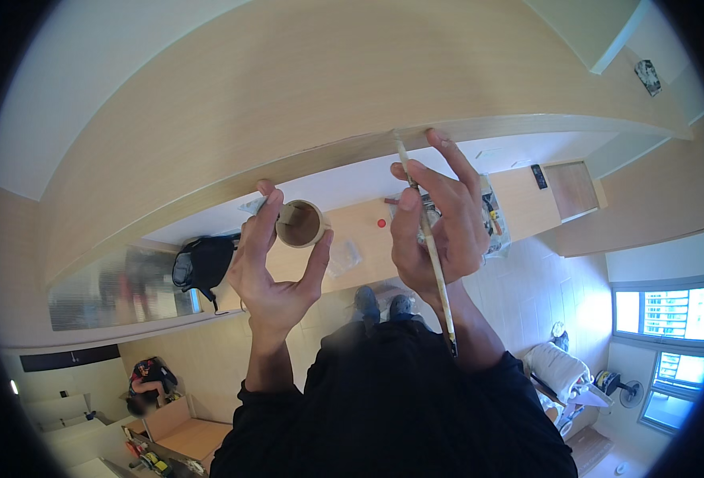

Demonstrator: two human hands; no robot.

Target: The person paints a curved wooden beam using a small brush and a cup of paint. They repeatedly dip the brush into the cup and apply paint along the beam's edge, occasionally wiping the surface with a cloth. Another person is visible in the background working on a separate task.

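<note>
The person is standing high up and looking straight down, with their own feet (382,303) and the tiled floor (543,279) showing far below between the 2 raised arms. The left hand (276,263) is pinching a small open cup (300,224) between thumb and fingers, its mouth tilted toward the camera; what it contains cannot be told. The right hand (436,219) is closing around a thin brush (428,239) in a pen-like grip, and the tip is touching the lower edge of the pale wooden panel (288,95) just above. A counter (352,227) is lying underneath with a black bag (203,263), a small red cap (381,223) and a clear packet (344,255) on it. Judging from this, the cup looks lightly held and tilted, so it could be spilling or slipping onto the counter. The brush is being held well back from its tip, so a wobble could be smearing past the edge.
</note>
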